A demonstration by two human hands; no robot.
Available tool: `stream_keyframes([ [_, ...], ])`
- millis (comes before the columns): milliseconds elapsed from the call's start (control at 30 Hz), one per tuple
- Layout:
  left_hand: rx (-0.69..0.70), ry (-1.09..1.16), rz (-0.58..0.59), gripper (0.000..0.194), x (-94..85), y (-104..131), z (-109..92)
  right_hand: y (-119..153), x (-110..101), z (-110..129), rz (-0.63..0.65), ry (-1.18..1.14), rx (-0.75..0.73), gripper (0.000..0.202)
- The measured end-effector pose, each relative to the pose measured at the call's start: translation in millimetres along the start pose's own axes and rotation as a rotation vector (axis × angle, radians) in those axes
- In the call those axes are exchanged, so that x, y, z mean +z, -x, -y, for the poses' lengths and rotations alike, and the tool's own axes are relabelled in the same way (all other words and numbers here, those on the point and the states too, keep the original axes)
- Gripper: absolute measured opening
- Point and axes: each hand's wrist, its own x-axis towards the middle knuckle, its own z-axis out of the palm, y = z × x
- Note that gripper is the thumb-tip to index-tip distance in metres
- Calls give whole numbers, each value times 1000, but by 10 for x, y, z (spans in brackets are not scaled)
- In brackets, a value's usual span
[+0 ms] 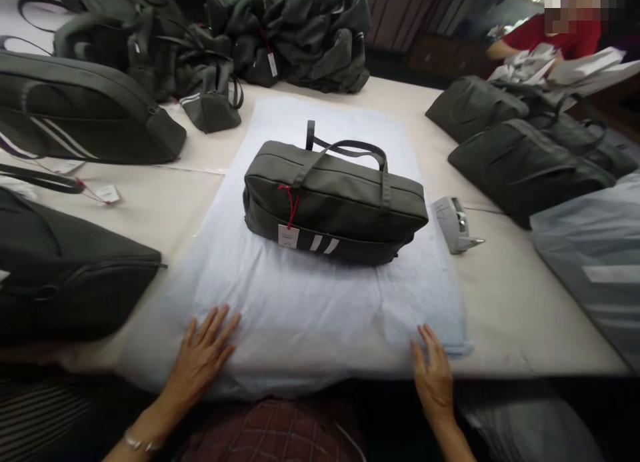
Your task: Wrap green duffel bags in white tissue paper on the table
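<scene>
A dark green handbag stands upright on a pale blue-white sheet in the middle of the table. Its two handles stick up, and a white tag hangs from a red string on its near side, beside two white stripes. Flat on the sheet's near left part, with fingers spread, lies my left hand. My right hand rests by the sheet's near right corner, its fingers stretched out. Neither hand touches the bag or holds anything.
A tape dispenser sits right of the bag. More green bags crowd the left, the back and the right side. Plastic-wrapped goods lie at the right edge. Across the table is a person in a red shirt.
</scene>
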Motion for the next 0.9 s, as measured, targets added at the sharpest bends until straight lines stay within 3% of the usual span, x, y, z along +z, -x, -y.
stream_keyframes([
  [100,-225,100,-54,47,-69,529,70,191,-286,-221,-48,-49,477,48],
  [167,-450,228,-132,51,-133,798,51,201,-439,-375,-27,-67,599,44],
  [233,-821,460,-240,58,-194,954,-72,46,-554,-405,-39,-95,572,48],
  [300,-1240,822,-340,61,-215,1000,-287,-282,-655,-214,-87,-138,430,57],
  [367,-1476,1186,-341,50,-165,974,-544,-734,-759,219,-196,-209,67,59],
  [500,-1446,1601,-171,19,103,865,-1012,-1657,-897,1485,-187,-240,-635,50],
  [567,-1409,1740,-149,15,240,822,-1204,-1972,-860,2084,-110,-166,-834,56],
  [633,-1365,1855,-149,18,357,799,-1385,-2170,-745,2529,-37,-56,-947,64],
  [733,-1276,2012,-160,31,529,811,-1655,-2353,-515,2849,72,116,-954,63],
  [800,-1179,2103,-138,38,651,831,-1830,-2453,-394,2888,107,218,-934,59],
  [900,-1018,2110,-24,51,805,828,-2064,-2581,-314,2869,45,286,-969,47],
])
